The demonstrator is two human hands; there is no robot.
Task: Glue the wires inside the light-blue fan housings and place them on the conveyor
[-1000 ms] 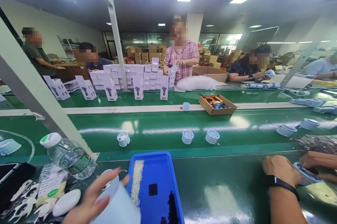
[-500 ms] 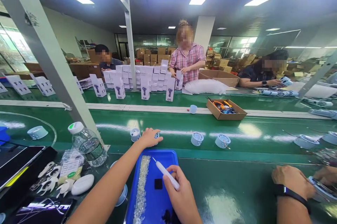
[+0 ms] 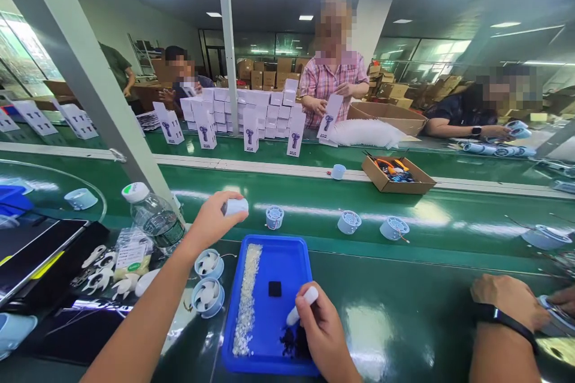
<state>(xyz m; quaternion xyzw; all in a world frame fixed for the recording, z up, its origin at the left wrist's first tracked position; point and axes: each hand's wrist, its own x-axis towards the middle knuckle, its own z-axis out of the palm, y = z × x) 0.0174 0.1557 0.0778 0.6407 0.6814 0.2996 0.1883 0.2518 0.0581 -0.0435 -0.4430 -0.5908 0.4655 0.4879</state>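
Note:
My left hand (image 3: 211, 221) is closed round a pale blue round fan housing (image 3: 236, 207), lifted over the near side of the green belt. My right hand (image 3: 324, 329) grips a white pen-like tool (image 3: 309, 296) tilted above the blue tray (image 3: 294, 248). Its lower end is close to small black pieces (image 3: 288, 344); whether it touches them I cannot tell. A strip of small clear pieces (image 3: 246, 311) lies along the tray's left side, and a black square (image 3: 274, 289) sits mid-tray. Beside the tray stand two housings with white fan blades, an upper one (image 3: 209, 264) and a lower one (image 3: 208, 297).
More housings stand on the green belt (image 3: 274, 217). A water bottle (image 3: 155, 218) and white plastic parts (image 3: 101, 266) lie left. A tool carton (image 3: 399, 176) is farther back. A co-worker's hand (image 3: 507, 305) works at right; a person (image 3: 335, 77) handles white boxes opposite.
My left hand has moved left and up from the belt with a fan housing in it. My right hand has tipped the pen-like tool down towards the black pieces. The view has shifted downward.

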